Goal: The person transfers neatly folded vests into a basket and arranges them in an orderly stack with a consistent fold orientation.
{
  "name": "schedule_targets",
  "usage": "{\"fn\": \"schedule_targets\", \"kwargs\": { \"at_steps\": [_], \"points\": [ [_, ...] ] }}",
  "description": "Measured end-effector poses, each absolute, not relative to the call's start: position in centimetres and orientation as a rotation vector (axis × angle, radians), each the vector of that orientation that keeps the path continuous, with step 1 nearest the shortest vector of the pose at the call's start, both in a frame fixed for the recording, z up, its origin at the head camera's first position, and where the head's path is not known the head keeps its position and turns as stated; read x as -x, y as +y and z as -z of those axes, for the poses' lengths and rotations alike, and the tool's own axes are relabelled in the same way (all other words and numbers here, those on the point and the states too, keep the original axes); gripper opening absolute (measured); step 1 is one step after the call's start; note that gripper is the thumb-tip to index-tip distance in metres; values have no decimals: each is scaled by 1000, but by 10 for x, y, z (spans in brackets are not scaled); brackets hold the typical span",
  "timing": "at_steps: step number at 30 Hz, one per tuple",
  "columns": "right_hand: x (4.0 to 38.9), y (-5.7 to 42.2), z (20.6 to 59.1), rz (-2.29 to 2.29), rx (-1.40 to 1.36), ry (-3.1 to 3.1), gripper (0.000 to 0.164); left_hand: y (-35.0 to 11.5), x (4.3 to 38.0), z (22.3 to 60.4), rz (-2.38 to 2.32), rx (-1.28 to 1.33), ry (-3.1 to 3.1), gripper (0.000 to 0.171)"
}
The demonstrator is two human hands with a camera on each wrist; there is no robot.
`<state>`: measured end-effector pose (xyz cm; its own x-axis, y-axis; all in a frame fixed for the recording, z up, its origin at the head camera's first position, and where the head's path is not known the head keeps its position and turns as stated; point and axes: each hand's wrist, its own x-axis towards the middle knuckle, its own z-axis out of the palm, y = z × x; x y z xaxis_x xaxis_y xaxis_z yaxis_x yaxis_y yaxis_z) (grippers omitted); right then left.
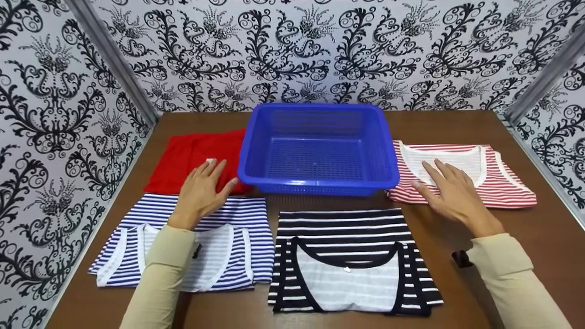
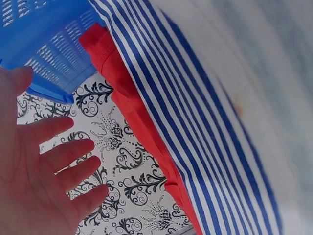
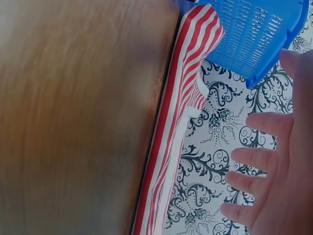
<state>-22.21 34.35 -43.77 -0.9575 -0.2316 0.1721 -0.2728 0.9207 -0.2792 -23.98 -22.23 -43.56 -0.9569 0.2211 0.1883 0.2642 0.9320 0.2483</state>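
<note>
The left hand (image 1: 201, 194) hovers spread over the red cloth (image 1: 187, 155), the right hand (image 1: 452, 194) likewise over the red-striped shirt (image 1: 498, 189), the blue basket (image 1: 315, 183) standing between both, beyond the black-striped shirt (image 1: 340, 228).

This looks like a small booth or walled-in work station: white walls (image 1: 292, 50) with black scrollwork close in the back and both sides of a brown wood-look tabletop (image 1: 438, 128), and grey strips (image 1: 114, 59) line the two corners. Folded garments (image 1: 343, 224) and a blue basket (image 1: 315, 182) lend it a laundry air; whether it stands in a home, a shop or a studio cannot be told.
</note>
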Motion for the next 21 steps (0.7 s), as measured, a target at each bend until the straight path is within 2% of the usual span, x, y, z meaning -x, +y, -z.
{"fn": "schedule_targets", "kwargs": {
  "at_steps": [11, 21],
  "points": [
    [217, 338, 439, -506, -392, -2968, 69, -221, 235, 436, 612, 341, -2960, 68],
    [211, 327, 435, -571, -450, -2971, 68, -218, 227, 433, 774, 419, -2925, 54]
  ]
}}
